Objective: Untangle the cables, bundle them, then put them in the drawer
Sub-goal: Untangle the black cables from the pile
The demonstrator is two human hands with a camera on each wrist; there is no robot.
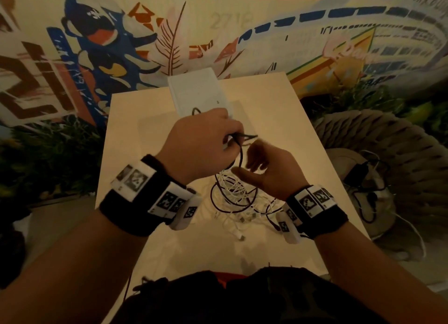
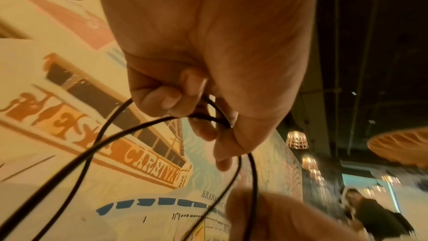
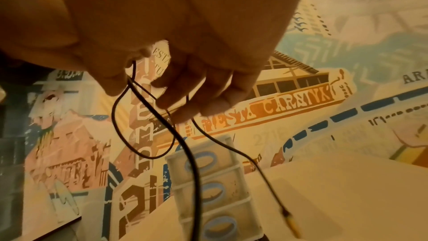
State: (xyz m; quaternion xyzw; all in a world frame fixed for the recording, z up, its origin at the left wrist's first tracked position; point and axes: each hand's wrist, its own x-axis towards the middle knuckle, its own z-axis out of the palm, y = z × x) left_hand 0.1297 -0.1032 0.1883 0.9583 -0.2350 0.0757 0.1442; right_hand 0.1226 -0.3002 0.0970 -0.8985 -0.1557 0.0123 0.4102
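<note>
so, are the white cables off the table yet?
No, the white cables lie in a tangle on the table below the hands.

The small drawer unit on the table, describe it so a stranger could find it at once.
On the pale rectangular table, look to the far edge against the painted mural wall. There stands a small white plastic drawer unit, just beyond the hands. Unlike the tangled black and white cables nearer the person, it is boxy and rigid, with three stacked drawers bearing blue oval handles.
</note>
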